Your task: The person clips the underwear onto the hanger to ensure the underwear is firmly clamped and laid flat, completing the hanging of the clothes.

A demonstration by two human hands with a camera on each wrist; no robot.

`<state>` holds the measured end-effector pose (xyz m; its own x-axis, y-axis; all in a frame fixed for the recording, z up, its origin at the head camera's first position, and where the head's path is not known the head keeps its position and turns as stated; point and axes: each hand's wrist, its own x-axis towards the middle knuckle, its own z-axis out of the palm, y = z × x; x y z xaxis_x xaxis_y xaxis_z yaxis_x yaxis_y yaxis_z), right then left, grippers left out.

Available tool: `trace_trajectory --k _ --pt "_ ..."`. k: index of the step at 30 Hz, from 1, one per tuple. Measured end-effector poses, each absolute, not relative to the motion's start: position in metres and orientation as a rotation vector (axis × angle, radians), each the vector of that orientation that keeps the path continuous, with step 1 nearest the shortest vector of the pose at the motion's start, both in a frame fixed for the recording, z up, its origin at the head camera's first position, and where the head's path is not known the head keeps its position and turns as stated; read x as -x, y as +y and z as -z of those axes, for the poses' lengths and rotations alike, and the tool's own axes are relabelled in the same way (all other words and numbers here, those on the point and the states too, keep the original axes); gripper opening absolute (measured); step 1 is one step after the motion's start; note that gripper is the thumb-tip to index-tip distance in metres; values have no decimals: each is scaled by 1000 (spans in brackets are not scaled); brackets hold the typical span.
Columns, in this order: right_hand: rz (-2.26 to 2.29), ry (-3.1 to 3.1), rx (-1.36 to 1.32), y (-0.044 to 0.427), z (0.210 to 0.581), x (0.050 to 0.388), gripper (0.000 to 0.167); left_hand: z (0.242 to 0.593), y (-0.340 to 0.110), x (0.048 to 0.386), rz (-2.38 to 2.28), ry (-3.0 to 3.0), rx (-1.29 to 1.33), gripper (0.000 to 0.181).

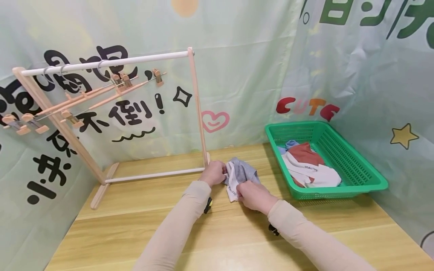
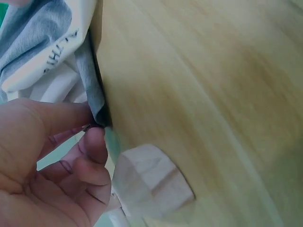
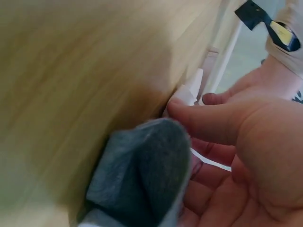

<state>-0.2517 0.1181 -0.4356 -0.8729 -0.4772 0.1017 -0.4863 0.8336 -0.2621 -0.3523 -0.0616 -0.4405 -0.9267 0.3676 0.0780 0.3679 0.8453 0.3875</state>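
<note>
A small grey-and-white garment (image 1: pixel 242 171) lies on the wooden table between both hands, its white strip printed with dark letters. My left hand (image 1: pixel 213 173) pinches its grey edge between thumb and index finger, seen close in the left wrist view, where the printed white strip (image 2: pixel 52 59) is just above the thumb. My right hand (image 1: pixel 253 195) grips the near end of the white strip. In the right wrist view, a grey fold (image 3: pixel 142 175) of the garment stands open like a pocket beside the right fingers. The curled fingertips of that hand are partly hidden.
On the left a wooden rack (image 1: pixel 194 101) carries several hangers (image 1: pixel 98 94) with wooden clips. At the right stands a green basket (image 1: pixel 359 162) with clothes (image 1: pixel 308 165) in white, rust red and blue. Printed cloth walls (image 1: pixel 244 75) border the table (image 1: pixel 135 222).
</note>
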Motion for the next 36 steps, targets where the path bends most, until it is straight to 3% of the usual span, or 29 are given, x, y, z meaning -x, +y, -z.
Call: trace_trajectory --k 6,13,22,29,34,36 --pt "-515 -2961 -773 131 425 242 31 435 -68 354 667 -2978 518 19" --pt "-635 -2800 -772 159 386 211 27 408 -72 353 751 -2870 504 10" --pt "-728 -2790 -810 196 360 173 28 392 -71 344 649 -2861 452 14" --pt "-684 -2913 -857 215 375 161 28 392 -72 341 609 -2822 474 16" --pt "-545 -2997 -844 203 401 163 26 405 -74 342 576 -2888 511 19" --pt "-473 -3034 -816 196 409 164 33 410 -76 341 590 -2907 518 19"
